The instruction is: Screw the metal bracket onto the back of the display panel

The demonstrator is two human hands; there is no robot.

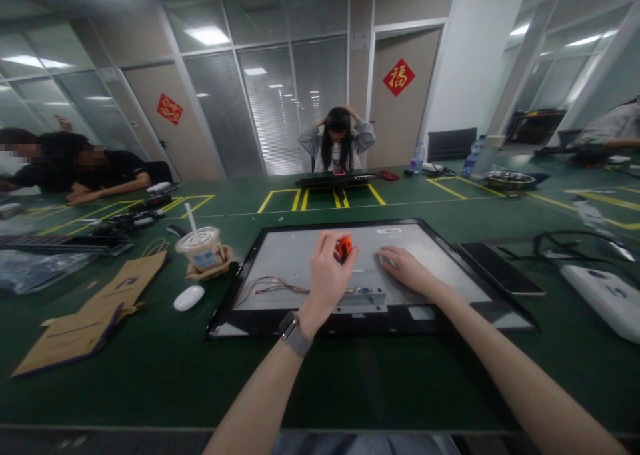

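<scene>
My left hand (330, 271), with a watch on its wrist, is closed around an orange-and-black tool handle (345, 247), raised over a display panel. The tool's other end is hidden or too faint to make out. The display panel (290, 245) lies back side up, its grey metal sheet framed in black. On that sheet rests my right hand (407, 269), fingers stretched out and holding nothing. Near the panel's front edge sit a metal bracket with ports (367, 297) and a bundle of thin coloured wires (273, 285), partly behind my left wrist.
Left of the panel are a lidded drink cup (203, 248) with a straw, a white mouse (189, 297) and a brown paper bag (95, 308). To the right lie a phone (500, 268), black cables (565, 241) and a white device (605, 298). A person (339, 141) sits opposite.
</scene>
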